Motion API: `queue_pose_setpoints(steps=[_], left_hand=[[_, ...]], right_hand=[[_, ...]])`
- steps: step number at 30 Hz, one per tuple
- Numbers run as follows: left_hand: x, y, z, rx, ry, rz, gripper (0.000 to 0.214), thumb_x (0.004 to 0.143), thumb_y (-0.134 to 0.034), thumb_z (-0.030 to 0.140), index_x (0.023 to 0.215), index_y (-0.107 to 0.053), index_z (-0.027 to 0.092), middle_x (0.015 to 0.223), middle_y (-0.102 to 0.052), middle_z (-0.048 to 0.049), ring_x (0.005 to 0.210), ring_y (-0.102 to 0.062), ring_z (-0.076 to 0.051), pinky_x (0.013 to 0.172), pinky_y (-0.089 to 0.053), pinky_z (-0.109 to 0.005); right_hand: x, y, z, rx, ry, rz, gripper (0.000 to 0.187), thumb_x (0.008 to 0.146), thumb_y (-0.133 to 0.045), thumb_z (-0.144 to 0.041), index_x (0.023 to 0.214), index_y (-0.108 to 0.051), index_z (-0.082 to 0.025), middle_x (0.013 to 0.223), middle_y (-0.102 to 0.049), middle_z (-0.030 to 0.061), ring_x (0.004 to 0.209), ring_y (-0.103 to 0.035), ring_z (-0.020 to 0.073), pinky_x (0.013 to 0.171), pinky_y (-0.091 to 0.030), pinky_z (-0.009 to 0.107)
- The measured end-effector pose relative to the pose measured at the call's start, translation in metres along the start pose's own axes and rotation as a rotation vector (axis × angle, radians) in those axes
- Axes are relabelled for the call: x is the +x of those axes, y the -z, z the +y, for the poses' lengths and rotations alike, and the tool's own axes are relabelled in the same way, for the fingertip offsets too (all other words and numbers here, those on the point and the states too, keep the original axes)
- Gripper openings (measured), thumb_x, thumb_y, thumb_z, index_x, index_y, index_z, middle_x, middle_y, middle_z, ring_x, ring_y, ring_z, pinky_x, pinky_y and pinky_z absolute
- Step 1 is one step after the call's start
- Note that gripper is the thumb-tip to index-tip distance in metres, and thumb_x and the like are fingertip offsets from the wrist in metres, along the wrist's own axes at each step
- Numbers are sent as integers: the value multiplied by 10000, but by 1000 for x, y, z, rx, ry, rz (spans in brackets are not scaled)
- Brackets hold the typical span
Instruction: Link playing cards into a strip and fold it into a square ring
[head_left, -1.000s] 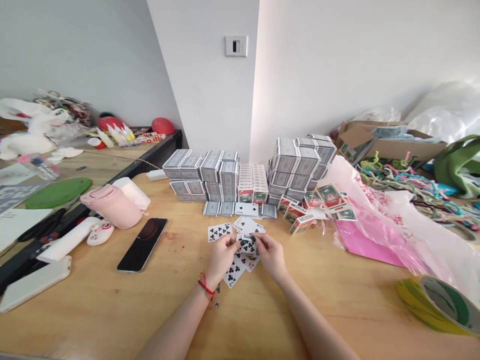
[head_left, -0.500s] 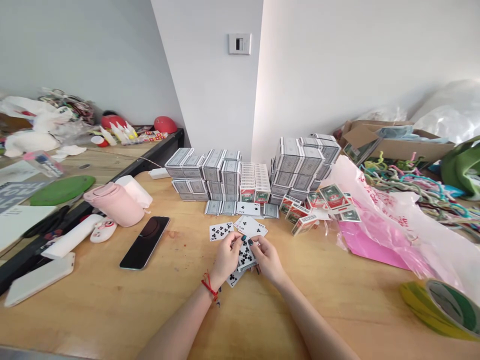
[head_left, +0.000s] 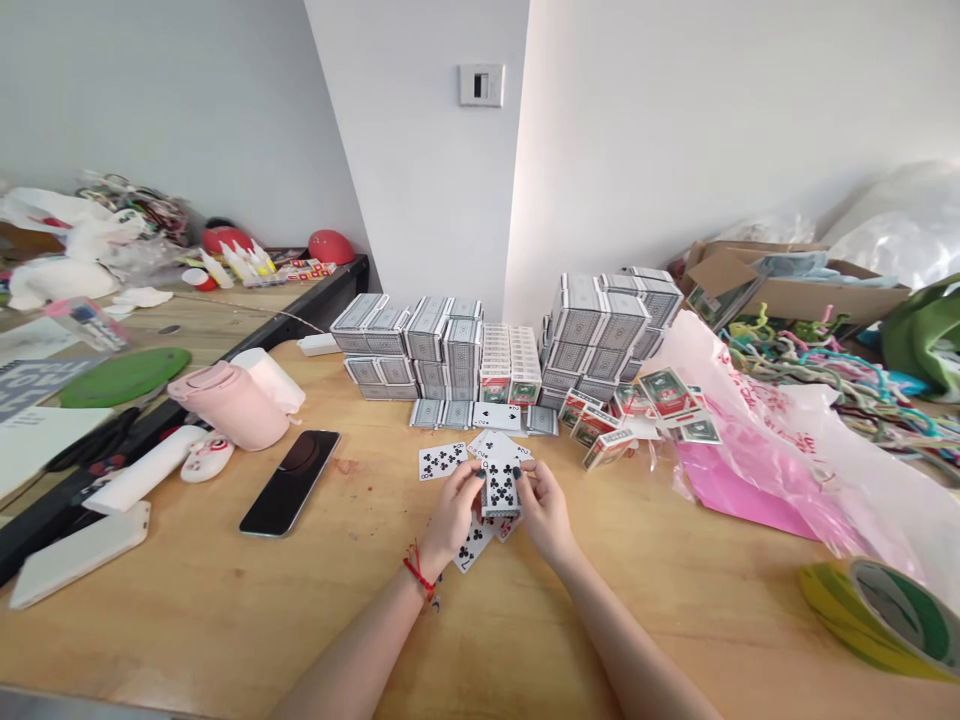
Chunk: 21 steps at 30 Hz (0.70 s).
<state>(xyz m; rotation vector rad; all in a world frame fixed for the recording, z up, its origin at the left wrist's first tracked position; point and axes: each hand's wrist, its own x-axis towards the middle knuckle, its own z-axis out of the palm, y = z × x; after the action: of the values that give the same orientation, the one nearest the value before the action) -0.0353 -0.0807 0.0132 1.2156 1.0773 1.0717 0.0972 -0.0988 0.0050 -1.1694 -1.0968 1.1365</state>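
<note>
Between my left hand and my right hand is a playing card with black clubs facing me. Each hand pinches one of its side edges with thumb and fingers. A strip of grey patterned back shows along its lower edge; whether more than one card is held, I cannot tell. Loose cards lie on the table around it: an eight of clubs to the left, a seven of clubs below, and others partly hidden behind my hands.
Grey-patterned card blocks stand stacked at the left and right, with card boxes between. Loose card boxes lie nearer. A phone and pink pouch are left; plastic bags and yellow tape right.
The held card has turned from a slant to nearly straight, and its club face shows more fully. My hands have moved slightly apart, and a red-marked card now shows beneath.
</note>
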Motion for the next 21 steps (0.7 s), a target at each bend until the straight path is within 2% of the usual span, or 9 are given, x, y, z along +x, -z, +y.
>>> queue_pose_setpoints(steps=[2,5,8,15,21], left_hand=[[-2,-3,1,60,0,7,254,786,-452,345,943,-564,180,755,-570,-19,673,-512,-149,620,-420,-255],[-4,-10,0,114,-34,124,230,792,-416,279,956,-545,182,821,-569,-29,754,-519,-158,676,-419,-264],[-4,-17,-3,94,-99,183,186,785,-381,229,896,-522,180,822,-556,-29,776,-515,-158,690,-420,-265],[-8,-19,3,2,-75,207,81,771,-361,206,765,-442,198,652,-473,26,593,-448,-115,537,-384,-208],[-10,-17,5,9,-76,224,77,757,-351,200,754,-429,199,655,-486,21,556,-443,-113,484,-369,-207]], right_hand=[[0,0,-1,6,-1,10,265,811,-439,-468,843,-420,-206,531,-437,-68,410,-375,76,401,-318,187],[-3,-5,0,5,-5,38,251,806,-442,-455,847,-417,-208,524,-416,-71,411,-357,76,401,-310,188],[-7,-11,1,19,-47,71,246,791,-448,-436,887,-405,-214,513,-408,-78,403,-359,80,391,-312,187],[-9,-16,-3,169,-192,23,241,754,-455,-379,935,-385,-235,493,-397,-107,335,-358,71,345,-336,186],[-8,-16,-9,169,-202,10,185,738,-452,-317,899,-428,-229,470,-386,-109,333,-365,68,338,-342,177]])
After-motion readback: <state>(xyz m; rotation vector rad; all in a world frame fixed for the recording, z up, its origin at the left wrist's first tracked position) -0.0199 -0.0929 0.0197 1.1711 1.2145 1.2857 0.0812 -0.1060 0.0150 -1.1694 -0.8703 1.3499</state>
